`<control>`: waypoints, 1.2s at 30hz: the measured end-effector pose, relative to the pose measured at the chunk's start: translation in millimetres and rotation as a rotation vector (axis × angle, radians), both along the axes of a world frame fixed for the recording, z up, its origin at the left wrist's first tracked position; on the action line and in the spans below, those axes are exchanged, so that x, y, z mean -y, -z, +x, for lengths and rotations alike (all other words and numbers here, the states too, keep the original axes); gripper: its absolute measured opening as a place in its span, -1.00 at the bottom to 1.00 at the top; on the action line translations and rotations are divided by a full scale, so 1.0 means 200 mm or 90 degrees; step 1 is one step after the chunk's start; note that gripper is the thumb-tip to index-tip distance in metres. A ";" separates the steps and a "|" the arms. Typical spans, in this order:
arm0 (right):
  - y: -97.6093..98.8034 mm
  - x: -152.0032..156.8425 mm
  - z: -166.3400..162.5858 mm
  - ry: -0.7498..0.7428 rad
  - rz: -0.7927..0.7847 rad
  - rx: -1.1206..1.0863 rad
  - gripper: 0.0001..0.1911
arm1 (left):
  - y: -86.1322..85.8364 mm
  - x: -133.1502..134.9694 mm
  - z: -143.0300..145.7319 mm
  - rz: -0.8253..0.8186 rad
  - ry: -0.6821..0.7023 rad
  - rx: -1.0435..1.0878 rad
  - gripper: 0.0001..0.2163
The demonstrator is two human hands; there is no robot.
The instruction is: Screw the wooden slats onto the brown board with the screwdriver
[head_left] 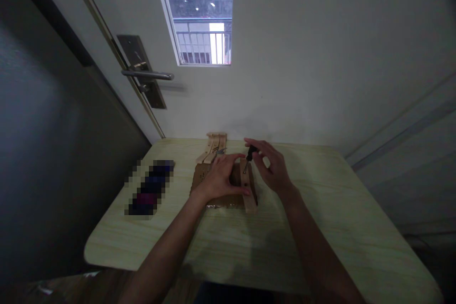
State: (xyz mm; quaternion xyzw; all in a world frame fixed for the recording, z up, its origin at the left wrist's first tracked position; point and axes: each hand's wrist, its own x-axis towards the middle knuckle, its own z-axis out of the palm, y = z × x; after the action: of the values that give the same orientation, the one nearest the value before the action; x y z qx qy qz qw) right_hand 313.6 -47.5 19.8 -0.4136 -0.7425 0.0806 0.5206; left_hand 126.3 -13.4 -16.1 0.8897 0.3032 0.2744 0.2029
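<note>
My right hand (272, 166) grips a screwdriver (251, 153) by its black handle. The driver's metal shaft slants down to a hole near the far end of a light wooden strip (251, 202). That strip lies along the right side of a brown cardboard piece (233, 201). My left hand (223, 175) reaches across the cardboard with thumb and fingers spread, pressing against the strip's left side; its thumb touches the strip near a dark hole. Further wooden pieces (213, 145) lie behind the cardboard, with small grey metal bits, possibly screws, on them.
A pale wood-grain table (320, 228) with rounded front corners carries everything. At left lies a pixelated dark object (151, 187). Behind the table stands a white door with a lever handle (147, 75) and a narrow window (203, 14). A dark panel is at far left.
</note>
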 end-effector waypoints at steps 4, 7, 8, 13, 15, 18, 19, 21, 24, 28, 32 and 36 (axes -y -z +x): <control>-0.01 0.00 0.00 0.002 0.001 -0.022 -0.66 | 0.01 0.00 0.00 0.006 -0.006 -0.005 -0.09; 0.01 -0.01 -0.01 0.014 -0.021 -0.082 -0.69 | 0.01 0.00 0.00 0.003 -0.009 -0.008 -0.08; 0.02 -0.01 -0.02 0.018 -0.022 -0.103 -0.70 | 0.01 0.00 0.00 0.001 -0.008 -0.009 -0.08; 0.05 -0.03 -0.04 0.027 -0.029 -0.131 -0.72 | 0.01 0.00 0.00 -0.009 -0.005 -0.010 -0.10; 0.05 -0.02 -0.04 0.018 -0.025 -0.109 -0.74 | 0.00 0.00 0.00 -0.007 -0.004 -0.006 -0.11; 0.04 -0.01 -0.03 0.007 -0.021 -0.105 -0.72 | 0.00 0.00 0.00 -0.004 -0.002 -0.003 -0.11; 0.03 -0.01 -0.03 0.006 -0.024 -0.113 -0.72 | 0.00 0.00 0.00 -0.005 -0.001 -0.002 -0.10; 0.03 0.00 -0.03 0.008 -0.029 -0.131 -0.72 | 0.00 0.00 0.00 -0.007 0.000 -0.002 -0.10; 0.03 0.00 -0.03 0.026 -0.017 -0.152 -0.74 | 0.00 0.00 0.00 -0.006 0.002 -0.001 -0.09; 0.04 -0.02 -0.03 0.037 -0.012 -0.161 -0.67 | 0.01 0.00 0.00 -0.005 -0.007 -0.007 -0.09; 0.05 -0.03 -0.02 0.022 -0.013 -0.141 -0.68 | 0.00 0.00 0.00 0.001 -0.005 -0.010 -0.10; 0.03 -0.01 -0.02 0.013 -0.021 -0.096 -0.74 | 0.01 0.00 0.00 0.010 0.009 0.004 -0.09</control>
State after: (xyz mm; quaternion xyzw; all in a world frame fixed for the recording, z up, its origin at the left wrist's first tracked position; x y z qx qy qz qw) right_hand 309.4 -45.1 13.7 -0.4221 -0.6959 0.1182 0.5689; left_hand 126.0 -13.4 -17.2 0.8926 0.2942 0.2778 0.1990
